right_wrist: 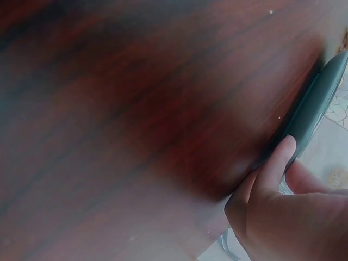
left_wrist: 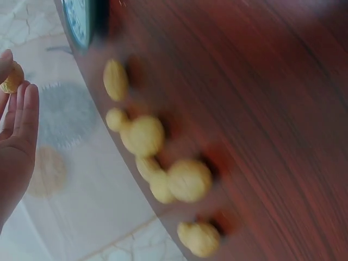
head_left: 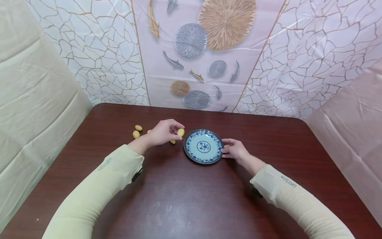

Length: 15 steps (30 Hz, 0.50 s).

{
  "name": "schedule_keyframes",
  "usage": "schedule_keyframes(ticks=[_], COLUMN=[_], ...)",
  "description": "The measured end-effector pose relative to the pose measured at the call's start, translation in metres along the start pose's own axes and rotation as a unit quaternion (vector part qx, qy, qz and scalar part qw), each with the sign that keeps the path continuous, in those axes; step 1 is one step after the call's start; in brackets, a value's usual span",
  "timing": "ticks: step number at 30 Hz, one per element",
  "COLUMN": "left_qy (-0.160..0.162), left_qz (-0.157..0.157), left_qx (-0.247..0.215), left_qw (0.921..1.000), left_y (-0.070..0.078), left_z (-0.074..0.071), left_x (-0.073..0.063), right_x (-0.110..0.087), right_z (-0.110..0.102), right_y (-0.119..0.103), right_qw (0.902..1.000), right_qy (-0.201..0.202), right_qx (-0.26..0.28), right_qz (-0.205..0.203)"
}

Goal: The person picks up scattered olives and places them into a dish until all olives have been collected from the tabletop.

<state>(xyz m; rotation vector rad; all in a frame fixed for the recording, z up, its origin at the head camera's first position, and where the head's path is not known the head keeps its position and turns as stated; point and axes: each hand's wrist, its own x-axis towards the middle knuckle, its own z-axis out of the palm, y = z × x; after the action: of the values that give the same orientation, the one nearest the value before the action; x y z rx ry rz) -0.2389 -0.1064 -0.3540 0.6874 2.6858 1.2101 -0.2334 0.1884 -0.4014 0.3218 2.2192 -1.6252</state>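
My left hand (head_left: 162, 132) pinches a small yellow potato (head_left: 180, 132) between thumb and fingers, just left of the plate and above the table. In the left wrist view, this left hand (left_wrist: 16, 141) shows at the left edge with the potato (left_wrist: 13, 79) at its fingertips. A round plate (head_left: 204, 146) with a blue floral rim and a dark edge lies flat, its face bare. My right hand (head_left: 236, 151) grips the plate's right rim. The right wrist view has the right hand (right_wrist: 288, 212) on the plate's dark green side (right_wrist: 318, 103).
Several more yellow potatoes (left_wrist: 189, 180) lie on the dark wooden table (head_left: 179, 199), left of the plate. Some are partly hidden behind my left hand in the head view. A patterned cloth wall (head_left: 113, 49) stands behind the table's far edge.
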Motion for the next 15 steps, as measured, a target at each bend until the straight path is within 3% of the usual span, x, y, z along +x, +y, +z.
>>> schedule_keyframes(ticks=[9, 15], left_qy=[-0.041, -0.059], left_qz=[0.024, 0.035], left_qx=[-0.008, -0.008], left_qw=[0.9988, 0.9976], left_y=[0.021, 0.025], left_z=[0.031, 0.05], left_x=[0.021, 0.033], right_x=[0.001, 0.0], right_z=[-0.001, -0.001], right_y=[0.003, 0.0], right_qw=[1.0, 0.9999], right_qy=[0.001, 0.003], right_qx=[0.0, -0.01], right_qz=[-0.002, -0.001])
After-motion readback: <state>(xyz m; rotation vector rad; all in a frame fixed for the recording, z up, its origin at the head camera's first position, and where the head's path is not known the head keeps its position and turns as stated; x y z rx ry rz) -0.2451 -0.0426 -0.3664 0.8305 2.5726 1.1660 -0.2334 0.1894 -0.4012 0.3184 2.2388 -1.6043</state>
